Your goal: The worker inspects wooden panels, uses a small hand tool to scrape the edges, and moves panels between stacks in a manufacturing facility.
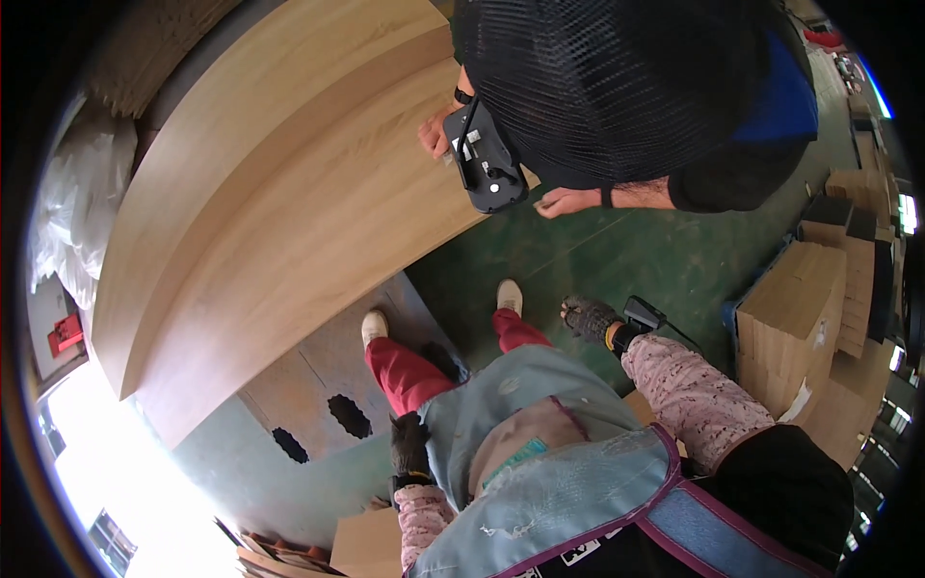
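My left hand (409,445), in a dark knitted glove, hangs beside my apron (525,385) at my left thigh. Its fingers are too dark and foreshortened to make out. My right hand (590,318), gloved with bare fingertips, is held out over the green floor, its fingers curled in with nothing visible in them. A black device (644,313) sits at that wrist. Ahead to the left stands a large light wood-grain panel piece (318,202), which neither of my hands touches. A co-worker in a black mesh cap (607,87) bends over its far end, one hand (438,130) at it.
A brown board (308,376) with two dark ragged holes lies beside my left foot. Cardboard boxes (790,308) are stacked at the right. Clear plastic wrap (82,193) hangs at the far left, and another carton (366,541) stands behind my left arm.
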A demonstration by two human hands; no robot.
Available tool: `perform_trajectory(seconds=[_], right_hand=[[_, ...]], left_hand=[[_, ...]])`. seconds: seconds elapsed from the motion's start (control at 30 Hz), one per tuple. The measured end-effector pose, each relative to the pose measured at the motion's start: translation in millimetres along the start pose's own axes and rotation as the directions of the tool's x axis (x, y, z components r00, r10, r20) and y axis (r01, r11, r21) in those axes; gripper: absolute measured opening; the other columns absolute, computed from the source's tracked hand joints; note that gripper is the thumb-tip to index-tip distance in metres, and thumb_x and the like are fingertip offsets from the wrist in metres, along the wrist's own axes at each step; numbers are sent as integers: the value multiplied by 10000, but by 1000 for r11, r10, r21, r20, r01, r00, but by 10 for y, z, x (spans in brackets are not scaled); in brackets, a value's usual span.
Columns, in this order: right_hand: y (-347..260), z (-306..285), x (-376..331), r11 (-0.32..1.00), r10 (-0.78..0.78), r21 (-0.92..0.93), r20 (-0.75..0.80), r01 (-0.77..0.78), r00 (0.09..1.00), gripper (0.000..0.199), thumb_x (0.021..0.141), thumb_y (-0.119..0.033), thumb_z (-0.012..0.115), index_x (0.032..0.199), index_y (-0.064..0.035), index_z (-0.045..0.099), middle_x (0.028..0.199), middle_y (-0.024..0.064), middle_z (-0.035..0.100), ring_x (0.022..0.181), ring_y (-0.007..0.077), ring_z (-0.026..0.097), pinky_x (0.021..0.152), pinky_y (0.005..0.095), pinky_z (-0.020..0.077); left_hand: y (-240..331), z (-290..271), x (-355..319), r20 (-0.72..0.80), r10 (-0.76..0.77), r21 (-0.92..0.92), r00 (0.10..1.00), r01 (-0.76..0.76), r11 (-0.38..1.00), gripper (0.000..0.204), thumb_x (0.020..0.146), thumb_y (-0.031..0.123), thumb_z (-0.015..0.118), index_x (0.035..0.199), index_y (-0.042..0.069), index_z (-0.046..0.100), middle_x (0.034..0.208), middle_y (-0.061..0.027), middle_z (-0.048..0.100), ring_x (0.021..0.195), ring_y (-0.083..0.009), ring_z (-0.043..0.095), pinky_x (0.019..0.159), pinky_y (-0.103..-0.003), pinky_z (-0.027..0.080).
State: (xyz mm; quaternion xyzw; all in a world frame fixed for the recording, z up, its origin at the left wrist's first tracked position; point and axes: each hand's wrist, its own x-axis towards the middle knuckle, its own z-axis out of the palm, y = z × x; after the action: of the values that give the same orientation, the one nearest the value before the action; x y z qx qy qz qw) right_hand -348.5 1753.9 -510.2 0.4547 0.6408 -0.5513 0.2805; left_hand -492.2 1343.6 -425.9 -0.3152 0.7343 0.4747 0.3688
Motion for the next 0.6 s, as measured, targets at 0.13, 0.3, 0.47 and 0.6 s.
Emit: perform_trajectory(seconds=[0.13,0.3,0.47,0.6], right_hand=[[81,-1,37,995,-12,97,-5,12,1000,292,835,-269,601,1062,-86,578,889,96,644,694,172,621,607,329,502],[264,45,102,996,-69,62,-18,70,997,264,820,-251,611,1019,-79,582,819,100,638,670,180,604,597,343,485],[269,107,119,997,-67,28,0,67,998,200,833,-151,621,1019,-91,574,836,21,606,686,108,561,591,282,487],[204,77,76,994,-102,-32,-10,102,995,204,836,-150,612,1028,-94,574,844,17,607,701,105,560,600,282,480]], left_hand=[[-53,14,27,8,-5,22,1000,5,1000,302,861,286,592,1039,44,565,910,-61,587,720,-167,563,623,-283,479],[-80,29,26,21,19,37,1000,-20,999,298,867,293,591,1040,53,556,915,-63,588,720,-168,565,630,-288,479],[-84,-3,48,28,31,10,999,-32,999,265,875,282,587,1025,66,556,902,-56,589,717,-169,571,614,-291,481],[-87,4,53,14,46,0,999,-46,999,254,874,275,589,1022,71,559,893,-51,593,711,-169,574,601,-290,482]])
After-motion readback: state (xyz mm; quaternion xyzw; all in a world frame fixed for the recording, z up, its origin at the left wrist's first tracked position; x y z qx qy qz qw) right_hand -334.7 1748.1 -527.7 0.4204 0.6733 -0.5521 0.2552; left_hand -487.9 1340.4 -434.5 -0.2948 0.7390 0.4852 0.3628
